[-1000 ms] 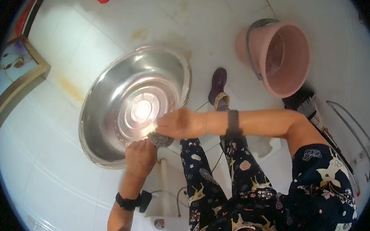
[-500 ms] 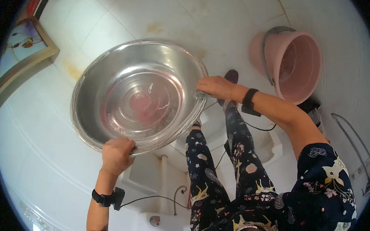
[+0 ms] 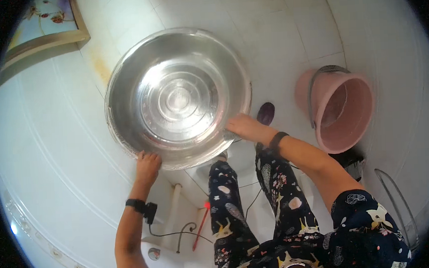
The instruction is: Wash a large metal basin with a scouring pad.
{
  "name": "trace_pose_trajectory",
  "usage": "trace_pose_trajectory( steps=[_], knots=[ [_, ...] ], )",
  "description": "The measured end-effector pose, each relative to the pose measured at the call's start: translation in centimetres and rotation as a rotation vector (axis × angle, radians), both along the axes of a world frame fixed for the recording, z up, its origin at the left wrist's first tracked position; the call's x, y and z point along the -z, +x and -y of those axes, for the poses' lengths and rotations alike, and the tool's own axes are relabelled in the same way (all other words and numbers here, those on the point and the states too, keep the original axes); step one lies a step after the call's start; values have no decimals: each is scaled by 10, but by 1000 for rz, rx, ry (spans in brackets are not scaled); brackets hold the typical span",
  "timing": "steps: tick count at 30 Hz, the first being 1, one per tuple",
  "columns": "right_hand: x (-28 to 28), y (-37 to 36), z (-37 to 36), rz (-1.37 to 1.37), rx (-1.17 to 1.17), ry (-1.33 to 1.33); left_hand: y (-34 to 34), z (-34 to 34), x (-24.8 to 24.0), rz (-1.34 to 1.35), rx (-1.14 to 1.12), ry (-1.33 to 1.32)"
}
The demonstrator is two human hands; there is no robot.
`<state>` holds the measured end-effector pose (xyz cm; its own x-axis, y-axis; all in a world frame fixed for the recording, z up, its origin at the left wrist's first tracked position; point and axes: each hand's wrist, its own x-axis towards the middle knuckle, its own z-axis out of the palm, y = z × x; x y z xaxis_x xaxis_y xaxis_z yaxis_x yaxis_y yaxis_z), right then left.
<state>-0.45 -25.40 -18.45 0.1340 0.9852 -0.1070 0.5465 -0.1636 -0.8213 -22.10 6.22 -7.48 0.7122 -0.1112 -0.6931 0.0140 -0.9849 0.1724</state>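
A wide, shiny metal basin (image 3: 178, 99) is held up in front of me, its inside facing me. My left hand (image 3: 149, 167) is closed on its rim at the lower left, fingers hooked over the edge. At the lower right of the basin, my right hand (image 3: 249, 127) is closed on a silver steel wool scrubber (image 3: 229, 134), pressed against the inner wall near the rim. Most of the scrubber is hidden under my fingers. The basin's inside looks bare metal with bright reflections.
A pink bucket (image 3: 309, 97) with a grey handle stands tilted in view on the right. A framed picture (image 3: 49, 40) is at the upper left. Low between my left arm and legs are a red stick (image 3: 201, 229) and a bent hose (image 3: 182, 233). A metal bar (image 3: 397, 204) is at the right.
The basin has shifted right and slightly up in view, and its pink reflections have gone. My right hand with the scrubber has moved a little lower. A red stick has come into view.
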Motion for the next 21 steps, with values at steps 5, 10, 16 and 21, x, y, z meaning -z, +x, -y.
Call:
trace_pose_trajectory(
  steps=[5, 10, 16, 21],
  knots=[
    [28, -7, 14, 165, -95, -212, -23, 33, 66, 70, -100, 0],
    [47, 3, 40, 334, -96, -219, -21, 65, 125, 162, -134, 1],
    [57, 44, 24, 57, -154, -647, -8, 89, 187, 205, -80, 41],
    [113, 107, 29, 299, -8, -779, 7, 119, 210, 262, -245, -14]
  ],
)
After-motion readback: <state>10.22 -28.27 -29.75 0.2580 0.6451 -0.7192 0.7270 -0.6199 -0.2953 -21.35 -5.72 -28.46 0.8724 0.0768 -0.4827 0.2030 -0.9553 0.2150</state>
